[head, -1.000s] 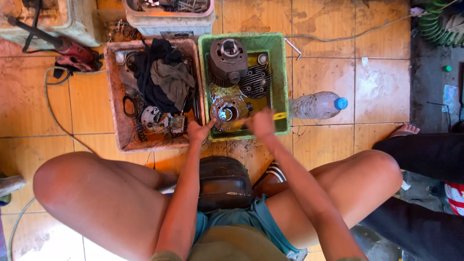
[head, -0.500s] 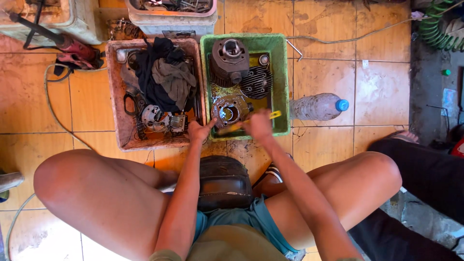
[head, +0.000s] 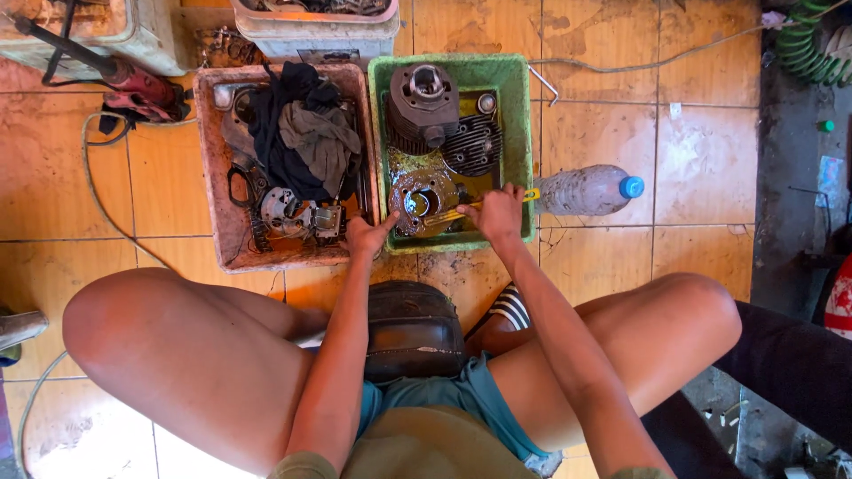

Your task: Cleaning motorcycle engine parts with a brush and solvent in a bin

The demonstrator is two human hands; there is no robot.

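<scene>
I sit with knees apart over a tiled floor. My left hand [head: 369,234] rests on the near left rim of a green tub [head: 519,133] and touches a round metal engine part [head: 419,200] lying in it. My right hand [head: 499,213] is closed around a yellow-handled tool [head: 461,211] whose tip reaches that round part. Farther back in the tub stand a dark finned cylinder [head: 424,106] and a finned cylinder head [head: 476,142]. The tub's bottom looks oily.
A reddish tray [head: 213,168] left of the tub holds rags and metal parts. A plastic bottle with a blue cap [head: 586,189] lies to the right. A red power tool [head: 133,87], cables and bins sit at the back. Another person's dark-clothed leg [head: 790,364] is at right.
My hands stay at the tub's near edge with small shifts of the tool. The other person's leg at right has moved, its foot no longer showing.
</scene>
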